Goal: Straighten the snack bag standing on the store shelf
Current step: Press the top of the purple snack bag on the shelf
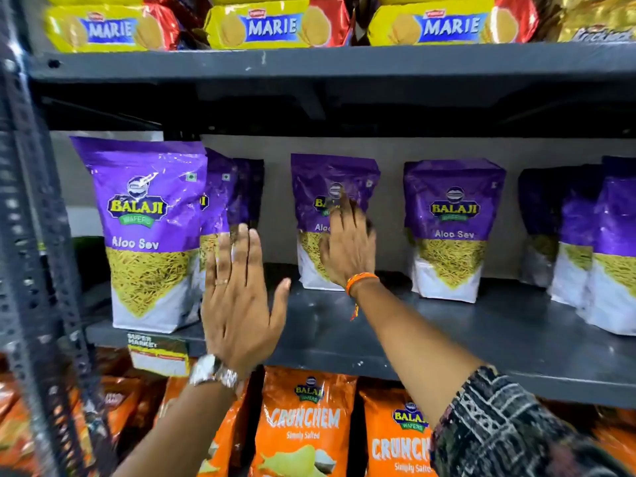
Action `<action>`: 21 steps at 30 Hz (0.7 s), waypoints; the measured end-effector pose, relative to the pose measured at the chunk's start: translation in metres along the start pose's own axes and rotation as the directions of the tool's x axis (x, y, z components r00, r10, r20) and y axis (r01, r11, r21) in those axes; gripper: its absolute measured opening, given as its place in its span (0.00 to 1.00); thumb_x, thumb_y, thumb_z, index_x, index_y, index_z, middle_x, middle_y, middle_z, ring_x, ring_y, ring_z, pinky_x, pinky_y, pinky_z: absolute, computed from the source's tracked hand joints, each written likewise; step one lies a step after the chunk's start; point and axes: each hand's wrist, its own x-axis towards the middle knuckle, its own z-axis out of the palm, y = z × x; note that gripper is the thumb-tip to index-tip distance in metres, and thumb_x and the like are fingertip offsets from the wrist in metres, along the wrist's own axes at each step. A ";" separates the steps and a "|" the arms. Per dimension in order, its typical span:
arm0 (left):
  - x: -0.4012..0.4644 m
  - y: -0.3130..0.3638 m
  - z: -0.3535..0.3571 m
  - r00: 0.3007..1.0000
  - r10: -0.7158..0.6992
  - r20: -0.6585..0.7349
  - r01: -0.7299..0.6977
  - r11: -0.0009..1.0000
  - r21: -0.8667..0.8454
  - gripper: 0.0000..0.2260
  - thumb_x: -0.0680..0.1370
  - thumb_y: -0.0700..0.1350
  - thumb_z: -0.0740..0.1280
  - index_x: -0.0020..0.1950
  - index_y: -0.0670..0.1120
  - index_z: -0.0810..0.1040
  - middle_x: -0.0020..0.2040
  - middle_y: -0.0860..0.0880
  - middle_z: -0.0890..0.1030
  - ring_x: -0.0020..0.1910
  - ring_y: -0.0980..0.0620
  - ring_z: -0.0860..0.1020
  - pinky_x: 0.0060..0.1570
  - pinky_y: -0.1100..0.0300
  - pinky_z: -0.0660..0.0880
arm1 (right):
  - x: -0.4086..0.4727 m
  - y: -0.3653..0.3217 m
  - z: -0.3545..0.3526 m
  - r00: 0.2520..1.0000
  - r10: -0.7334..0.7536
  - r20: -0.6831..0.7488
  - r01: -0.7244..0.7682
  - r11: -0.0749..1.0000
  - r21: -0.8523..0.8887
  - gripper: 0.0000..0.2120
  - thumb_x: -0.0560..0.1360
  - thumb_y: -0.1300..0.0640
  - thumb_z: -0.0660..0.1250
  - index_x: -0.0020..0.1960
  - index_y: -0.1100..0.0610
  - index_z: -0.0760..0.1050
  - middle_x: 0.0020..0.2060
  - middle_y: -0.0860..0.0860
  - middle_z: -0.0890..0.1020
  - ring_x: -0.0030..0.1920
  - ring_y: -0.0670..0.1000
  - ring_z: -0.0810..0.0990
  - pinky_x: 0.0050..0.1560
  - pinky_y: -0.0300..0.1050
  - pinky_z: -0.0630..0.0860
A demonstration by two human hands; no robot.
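In the middle of the frame, on the grey metal shelf [447,332], a purple Aloo Sev snack bag [330,187] stands upright toward the back, apart from its neighbours on either side. The right hand [347,249] lies flat against the front of this bag, fingers spread and pointing up over the logo, not closed round anything; an orange thread band circles its wrist, and a dark patterned sleeve covers the forearm at the lower right. The left hand [237,301] is held up in front of the shelf, left of centre, palm forward with fingers straight and together, empty and touching no bag that I can make out; a silver watch [211,370] sits on its wrist. At the left, a larger-looking purple bag [148,235] stands at the shelf's front edge. Orange Crunchem bags [303,428] fill the row below, and yellow Marie packs [272,25] line the top.
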 end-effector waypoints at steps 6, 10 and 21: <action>-0.060 -0.034 0.027 0.992 0.080 0.100 -0.069 0.991 -0.113 0.33 0.82 0.59 0.54 0.82 0.41 0.59 0.83 0.43 0.59 0.82 0.43 0.55 0.80 0.46 0.52 | 0.005 -0.022 0.030 0.976 0.139 0.165 -0.131 0.990 -0.058 0.35 0.78 0.46 0.65 0.80 0.54 0.57 0.79 0.58 0.62 0.76 0.64 0.62 0.62 0.67 0.73; -0.083 -0.051 0.041 0.979 0.165 0.116 -0.148 0.978 -0.146 0.33 0.82 0.60 0.54 0.81 0.40 0.63 0.82 0.44 0.62 0.82 0.45 0.58 0.80 0.47 0.53 | 0.005 -0.030 0.041 0.964 0.165 0.207 -0.145 0.984 -0.106 0.33 0.78 0.44 0.64 0.79 0.52 0.59 0.77 0.58 0.65 0.75 0.65 0.61 0.60 0.70 0.72; -0.084 -0.068 0.061 0.960 0.272 0.067 -0.270 0.962 -0.030 0.35 0.78 0.70 0.56 0.62 0.39 0.78 0.61 0.39 0.81 0.57 0.36 0.79 0.62 0.44 0.66 | 0.000 -0.042 0.045 0.951 0.221 0.218 -0.189 0.969 -0.158 0.43 0.76 0.45 0.72 0.82 0.50 0.51 0.81 0.54 0.58 0.79 0.64 0.55 0.64 0.69 0.75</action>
